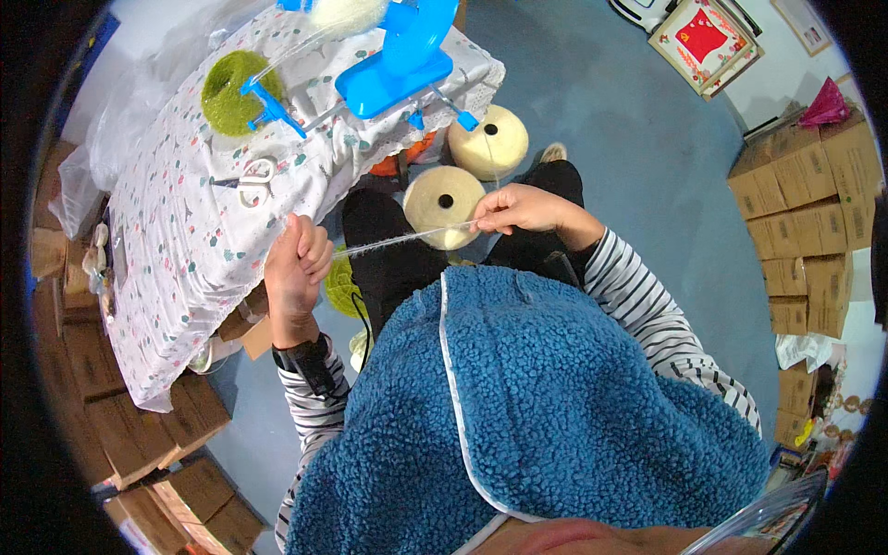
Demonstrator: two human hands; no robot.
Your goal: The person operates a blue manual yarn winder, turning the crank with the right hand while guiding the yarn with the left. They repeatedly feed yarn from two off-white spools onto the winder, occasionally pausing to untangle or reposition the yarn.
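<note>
A pale strand of fuzzy yarn (399, 240) runs taut between my two hands. My left hand (300, 251) is curled in a fist around one end, beside the table edge. With thumb and fingertips, my right hand (517, 208) pinches the other end above my lap. Two cream yarn cones (431, 201) (505, 154) with dark core holes stand on the floor between my feet, and a thin thread rises from the farther one toward my right hand. On the table a blue yarn winder (395, 80) carries a cream ball of yarn (347, 15), partly cut off by the picture's top.
A patterned cloth covers the table (208, 291) at left. On it lie white-handled scissors (257, 184) and a green yarn ball (236, 94). More green yarn (341, 288) sits below my left hand. Cardboard boxes (805, 222) are stacked at right, others (152, 416) at lower left.
</note>
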